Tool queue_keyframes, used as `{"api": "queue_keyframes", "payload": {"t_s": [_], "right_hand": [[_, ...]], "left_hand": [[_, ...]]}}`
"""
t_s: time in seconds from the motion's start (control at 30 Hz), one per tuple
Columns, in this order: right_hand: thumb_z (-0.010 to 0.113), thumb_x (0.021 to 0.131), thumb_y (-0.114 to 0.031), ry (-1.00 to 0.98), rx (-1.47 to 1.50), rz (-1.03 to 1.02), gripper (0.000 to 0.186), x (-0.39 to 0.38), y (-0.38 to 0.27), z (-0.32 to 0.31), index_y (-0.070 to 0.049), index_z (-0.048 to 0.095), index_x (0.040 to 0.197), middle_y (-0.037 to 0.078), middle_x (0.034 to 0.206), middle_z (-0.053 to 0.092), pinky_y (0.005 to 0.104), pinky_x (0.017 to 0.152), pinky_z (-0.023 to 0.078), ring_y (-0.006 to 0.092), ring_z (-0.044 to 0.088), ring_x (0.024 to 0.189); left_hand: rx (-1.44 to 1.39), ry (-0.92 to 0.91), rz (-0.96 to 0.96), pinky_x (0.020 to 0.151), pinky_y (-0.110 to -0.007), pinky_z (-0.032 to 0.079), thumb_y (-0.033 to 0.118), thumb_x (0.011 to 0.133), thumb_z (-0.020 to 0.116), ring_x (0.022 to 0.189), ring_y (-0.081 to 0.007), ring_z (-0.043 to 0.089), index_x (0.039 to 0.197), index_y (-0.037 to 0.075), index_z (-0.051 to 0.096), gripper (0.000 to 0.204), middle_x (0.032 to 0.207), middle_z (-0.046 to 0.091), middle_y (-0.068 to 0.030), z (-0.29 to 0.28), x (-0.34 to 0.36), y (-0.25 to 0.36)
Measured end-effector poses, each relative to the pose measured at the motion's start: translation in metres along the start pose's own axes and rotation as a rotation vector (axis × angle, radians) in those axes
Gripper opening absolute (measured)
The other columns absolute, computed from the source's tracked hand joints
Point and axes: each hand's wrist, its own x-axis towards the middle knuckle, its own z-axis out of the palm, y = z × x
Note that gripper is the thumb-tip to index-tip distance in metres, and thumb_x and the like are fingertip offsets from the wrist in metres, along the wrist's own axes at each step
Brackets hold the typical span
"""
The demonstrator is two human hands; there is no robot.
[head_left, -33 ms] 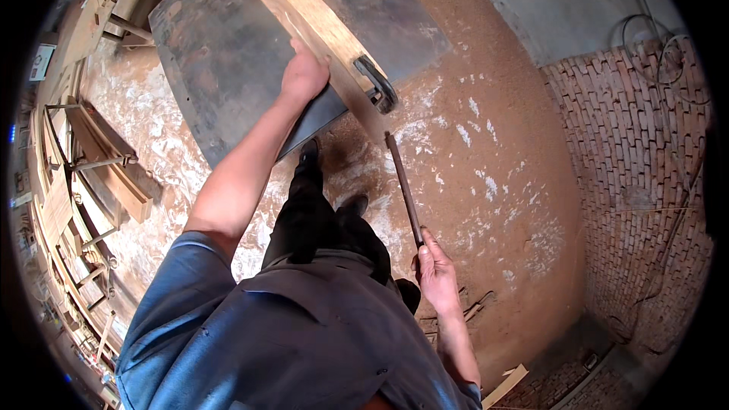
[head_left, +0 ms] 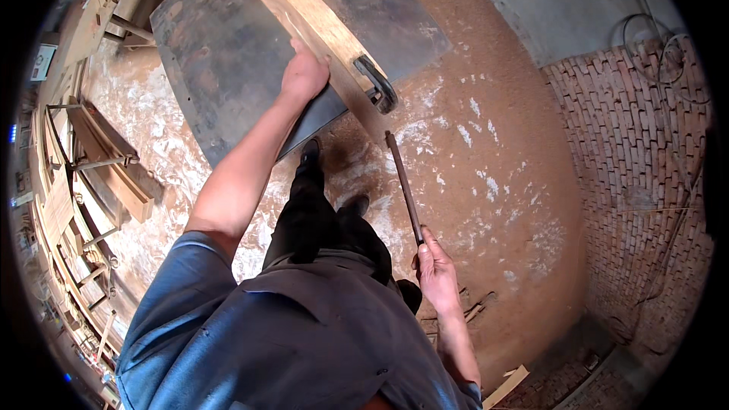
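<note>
My left hand [head_left: 306, 74] is closed at the near side of a long wooden board [head_left: 323, 19], its thumb pointing up along the wood and its fingertips hidden from view. A black metal clamp [head_left: 376, 85] sits on the board's near right end. In my right hand [head_left: 437, 273], low and to the right, is a long, thin, dark metal rod [head_left: 405, 186]. The rod's far tip stands close to the board's end and appears apart from it. Beneath the board lies a large dark metal sheet [head_left: 220, 53].
Stacked wooden pieces [head_left: 114, 167] on a rack line the left side. A brick wall [head_left: 638, 144] with hanging cables rises on the right. Small dark metal bits [head_left: 478, 305] lie on the brown, white-spotted floor [head_left: 501, 220] beyond my right wrist. My shoes are below the sheet's edge.
</note>
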Motion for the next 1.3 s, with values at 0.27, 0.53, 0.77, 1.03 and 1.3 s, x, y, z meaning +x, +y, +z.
{"api": "queue_keyframes", "payload": {"t_s": [0.27, 0.53, 0.77, 1.03, 1.3], "right_hand": [[0.05, 0.102, -0.024, -0.064, -0.177, 0.027, 0.042, 0.016, -0.028, -0.01, -0.006, 0.049, 0.141, -0.003, 0.068, 0.049, 0.0242, 0.058, 0.044, 0.007, 0.046, 0.061], [0.05, 0.102, -0.024, -0.064, -0.272, 0.04, 0.04, 0.045, -0.067, 0.018, -0.01, 0.051, 0.14, -0.001, 0.067, 0.048, 0.0253, 0.059, 0.043, 0.0079, 0.045, 0.061], [0.05, 0.101, -0.026, -0.074, -0.373, -0.043, 0.04, 0.094, -0.122, 0.055, -0.009, 0.052, 0.138, 0.008, 0.066, 0.05, 0.0299, 0.061, 0.045, 0.0143, 0.048, 0.061], [0.049, 0.101, -0.029, -0.082, -0.404, -0.112, 0.042, 0.149, -0.175, 0.102, -0.007, 0.052, 0.137, 0.02, 0.075, 0.06, 0.0329, 0.069, 0.048, 0.02, 0.056, 0.066], [0.05, 0.101, -0.026, -0.094, -0.409, -0.167, 0.042, 0.204, -0.224, 0.154, -0.005, 0.052, 0.136, 0.024, 0.113, 0.065, 0.0333, 0.093, 0.047, 0.0272, 0.065, 0.106]], "left_hand": [[0.009, -0.006, 0.012, 0.098, -0.045, 0.045, 0.029, 0.094, 0.05, 0.11, -0.0463, 0.058, 0.141, -0.02, 0.004, 0.082, 0.114, 0.058, -0.0368, -0.003, -0.004, -0.004], [0.021, -0.011, -0.069, 0.097, -0.044, 0.046, 0.028, 0.093, 0.052, 0.112, -0.044, 0.058, 0.145, -0.017, 0.004, 0.084, 0.117, 0.059, -0.0345, -0.036, 0.035, -0.003], [0.057, 0.057, -0.049, 0.098, -0.042, 0.046, 0.027, 0.092, 0.05, 0.114, -0.0426, 0.058, 0.144, -0.018, 0.008, 0.081, 0.118, 0.058, -0.0351, -0.074, 0.103, -0.019], [0.055, 0.046, -0.093, 0.105, -0.04, 0.041, 0.03, 0.092, 0.052, 0.125, -0.0382, 0.051, 0.143, -0.016, 0.014, 0.079, 0.13, 0.052, -0.034, -0.121, 0.178, -0.032], [-0.055, 0.072, -0.118, 0.064, -0.037, 0.053, 0.027, 0.092, 0.056, 0.06, -0.0254, 0.066, 0.135, -0.015, 0.027, 0.067, 0.085, 0.068, -0.0191, -0.163, 0.258, -0.053]]}}
